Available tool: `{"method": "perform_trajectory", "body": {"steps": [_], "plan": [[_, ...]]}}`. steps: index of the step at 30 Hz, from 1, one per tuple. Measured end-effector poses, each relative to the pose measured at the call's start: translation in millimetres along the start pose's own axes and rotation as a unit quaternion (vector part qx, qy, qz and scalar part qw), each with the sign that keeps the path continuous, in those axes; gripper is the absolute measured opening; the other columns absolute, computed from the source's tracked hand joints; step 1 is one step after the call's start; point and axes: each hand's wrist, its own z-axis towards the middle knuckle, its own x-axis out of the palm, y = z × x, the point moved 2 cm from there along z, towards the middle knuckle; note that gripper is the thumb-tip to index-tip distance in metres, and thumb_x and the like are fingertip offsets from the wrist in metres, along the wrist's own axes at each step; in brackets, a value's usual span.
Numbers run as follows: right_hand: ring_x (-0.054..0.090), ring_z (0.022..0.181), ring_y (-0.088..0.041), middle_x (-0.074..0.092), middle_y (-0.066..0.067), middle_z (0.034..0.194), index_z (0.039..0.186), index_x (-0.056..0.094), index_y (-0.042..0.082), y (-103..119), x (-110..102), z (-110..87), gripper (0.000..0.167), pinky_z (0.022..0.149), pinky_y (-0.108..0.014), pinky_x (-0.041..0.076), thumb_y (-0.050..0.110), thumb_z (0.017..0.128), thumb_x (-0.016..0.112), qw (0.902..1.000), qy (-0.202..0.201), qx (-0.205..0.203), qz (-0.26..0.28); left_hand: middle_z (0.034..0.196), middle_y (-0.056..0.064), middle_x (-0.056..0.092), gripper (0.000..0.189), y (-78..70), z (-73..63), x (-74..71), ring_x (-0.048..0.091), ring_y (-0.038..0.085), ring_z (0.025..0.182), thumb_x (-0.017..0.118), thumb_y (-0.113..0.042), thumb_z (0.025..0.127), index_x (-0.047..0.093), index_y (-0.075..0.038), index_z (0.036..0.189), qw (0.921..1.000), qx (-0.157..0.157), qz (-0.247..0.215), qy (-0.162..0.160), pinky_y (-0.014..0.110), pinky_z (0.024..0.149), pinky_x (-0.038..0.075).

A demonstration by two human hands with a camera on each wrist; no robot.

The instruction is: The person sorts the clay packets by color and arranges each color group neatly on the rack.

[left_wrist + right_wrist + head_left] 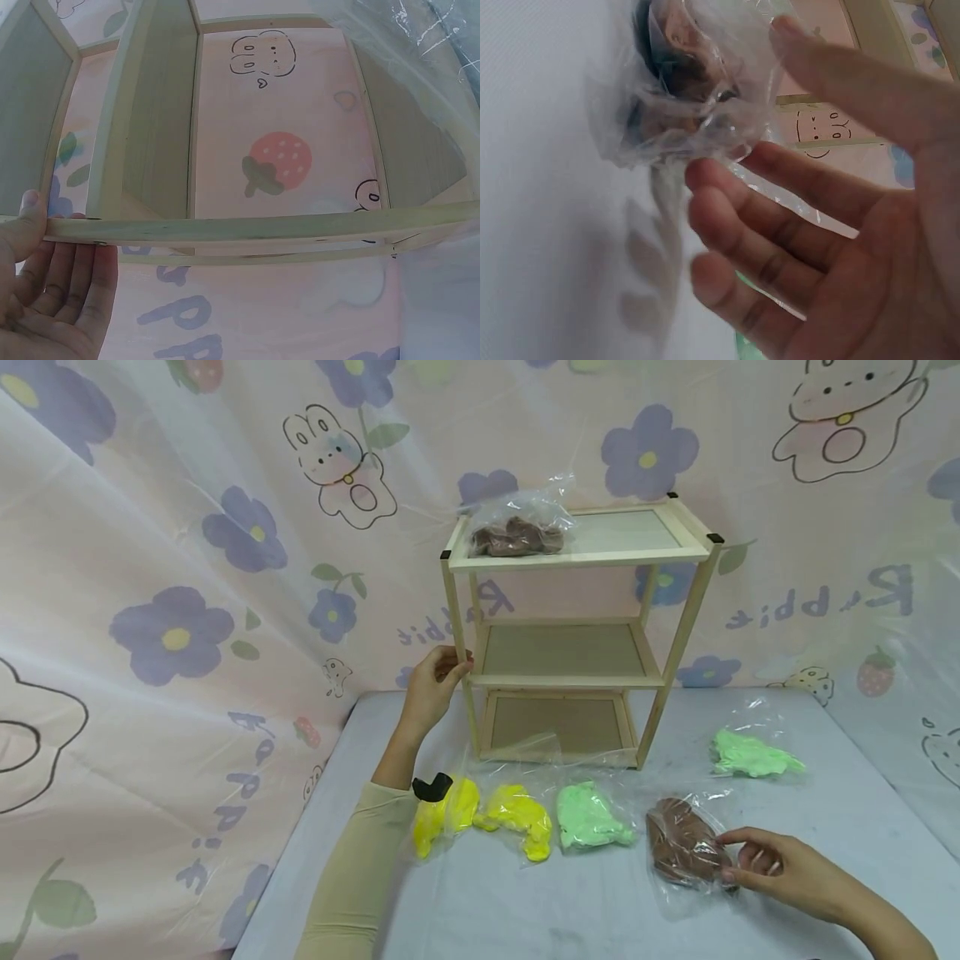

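Note:
A small wooden shelf rack [570, 680] with three tiers stands on the cloth-covered table. My left hand [433, 687] grips its left front post; the left wrist view shows the thumb on one side of the post [262, 229] and the fingers curled on the other. With thumb and index finger, my right hand [787, 870] pinches the right edge of a clear bag of brown clay-like stuff [684, 843]. In the right wrist view this bag [690, 82] lies between those two fingertips, the other fingers loosely bent. Another brown bag [517, 537] sits on the top tier, at the left.
Two bags of yellow clay-like stuff [517, 817] and a light green bag [588, 814] lie before the rack. Another green bag [753, 754] is at the right. A patterned curtain [180, 527] hangs behind and beside the table [570, 918].

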Motion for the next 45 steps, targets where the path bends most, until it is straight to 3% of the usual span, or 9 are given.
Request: {"method": "perform_trajectory", "body": {"steps": [4, 8, 15, 24, 38, 45], "plan": [[0.061, 0.078, -0.003, 0.061, 0.011, 0.097, 0.136, 0.062, -0.003, -3.4, 0.7, 0.6, 0.041, 0.058, -0.026, 0.047, 0.009, 0.099, 0.078, 0.9992, 0.026, -0.011, 0.028, 0.12, 0.013, 0.075, 0.029, -0.7, 0.7, -0.7, 0.071, 0.028, 0.111, 0.073, -0.021, 0.104, 0.069, -0.004, 0.127, 1.0, 0.002, 0.003, -0.002, 0.044, 0.104, 0.057], [0.061, 0.075, -0.004, 0.061, 0.011, 0.094, 0.134, 0.062, 0.0, -6.6, 3.4, 2.8, 0.044, 0.058, -0.026, 0.047, 0.01, 0.096, 0.082, 0.9989, 0.027, -0.014, 0.036, 0.121, 0.016, 0.074, 0.029, -1.6, 0.9, -0.6, 0.07, 0.031, 0.111, 0.073, -0.018, 0.104, 0.069, -0.002, 0.128, 1.0, -0.004, -0.001, -0.007, 0.046, 0.103, 0.057], [0.056, 0.066, -0.005, 0.06, 0.008, 0.085, 0.126, 0.063, 0.001, -6.2, 8.2, 5.8, 0.042, 0.057, -0.026, 0.045, 0.015, 0.093, 0.085, 0.9991, 0.014, 0.023, 0.034, 0.121, 0.015, 0.074, 0.029, -2.0, -0.6, 1.0, 0.07, 0.03, 0.111, 0.073, -0.018, 0.104, 0.069, -0.002, 0.128, 0.9999, -0.01, 0.004, -0.006, 0.045, 0.103, 0.057], [0.053, 0.063, -0.002, 0.059, 0.011, 0.081, 0.116, 0.069, 0.003, -6.1, 11.0, 8.0, 0.034, 0.055, -0.025, 0.044, 0.016, 0.091, 0.088, 0.9996, -0.011, 0.025, -0.003, 0.121, 0.014, 0.074, 0.03, -1.2, -2.0, 1.0, 0.071, 0.029, 0.11, 0.072, -0.021, 0.104, 0.069, -0.003, 0.128, 1.0, 0.002, 0.004, 0.0, 0.044, 0.104, 0.058], [0.05, 0.066, 0.002, 0.059, 0.013, 0.077, 0.106, 0.075, 0.005, -2.6, 5.1, 17.9, 0.022, 0.057, -0.024, 0.047, 0.011, 0.089, 0.088, 0.998, -0.005, 0.025, -0.058, 0.12, 0.013, 0.074, 0.029, -0.4, -1.1, 1.7, 0.071, 0.028, 0.112, 0.073, -0.021, 0.104, 0.069, -0.004, 0.127, 1.0, -0.005, 0.002, -0.005, 0.044, 0.106, 0.057], [0.048, 0.068, 0.002, 0.057, 0.011, 0.079, 0.108, 0.076, 0.005, -2.9, 7.8, 18.1, 0.022, 0.058, -0.024, 0.047, 0.012, 0.091, 0.086, 0.9962, -0.029, 0.04, -0.072, 0.121, 0.012, 0.074, 0.027, -1.0, -0.7, 1.6, 0.071, 0.028, 0.112, 0.073, -0.02, 0.104, 0.069, -0.005, 0.127, 1.0, -0.006, -0.003, -0.005, 0.044, 0.105, 0.057]]}}
